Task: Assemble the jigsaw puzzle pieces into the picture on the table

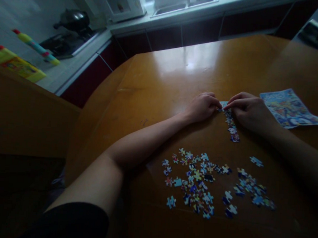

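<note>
A narrow strip of joined puzzle pieces [231, 126] lies on the wooden table, running from between my hands toward me. At its far end, my left hand [205, 106] has its fingers curled together, the fingertips on light-blue pieces [224, 104]. From the right, my right hand [247, 109] pinches at the same pieces, thumb and forefinger close together. Fingers partly hide what each hand grips. Nearer to me lies a loose heap of puzzle pieces [197, 176], with a smaller group [254, 187] to its right and a single piece group [256, 161] above that.
A creased picture sheet [290, 108] lies right of my right hand on the table [161, 86]. Beyond the table are a counter with a sink [182, 7], a microwave [123, 3], a stove with a dark pot [75, 19], and yellow bottles [35, 46] at the left.
</note>
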Demonstrator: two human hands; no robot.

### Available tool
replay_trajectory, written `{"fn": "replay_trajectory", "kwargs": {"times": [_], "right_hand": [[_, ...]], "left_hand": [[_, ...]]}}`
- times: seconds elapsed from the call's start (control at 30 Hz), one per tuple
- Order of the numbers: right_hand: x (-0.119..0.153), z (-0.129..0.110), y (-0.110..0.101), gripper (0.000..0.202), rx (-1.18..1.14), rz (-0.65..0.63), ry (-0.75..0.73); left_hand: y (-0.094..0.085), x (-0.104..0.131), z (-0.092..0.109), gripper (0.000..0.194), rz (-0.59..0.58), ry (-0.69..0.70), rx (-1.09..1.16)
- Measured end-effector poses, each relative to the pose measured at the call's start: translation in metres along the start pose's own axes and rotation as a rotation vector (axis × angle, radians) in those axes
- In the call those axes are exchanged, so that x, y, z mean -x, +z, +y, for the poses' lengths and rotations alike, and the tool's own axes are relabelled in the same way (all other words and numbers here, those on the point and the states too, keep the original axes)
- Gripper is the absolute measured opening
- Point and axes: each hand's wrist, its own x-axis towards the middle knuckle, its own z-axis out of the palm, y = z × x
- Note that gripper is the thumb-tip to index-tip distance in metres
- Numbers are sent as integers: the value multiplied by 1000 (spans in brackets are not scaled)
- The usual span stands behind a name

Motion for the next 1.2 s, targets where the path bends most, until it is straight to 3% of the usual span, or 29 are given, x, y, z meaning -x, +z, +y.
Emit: {"fn": "replay_trajectory", "kwargs": {"times": [1.2], "right_hand": [[-1,2,0,25,-17,1,41]], "left_hand": [[-1,-2,5,33,8,-28,28]]}}
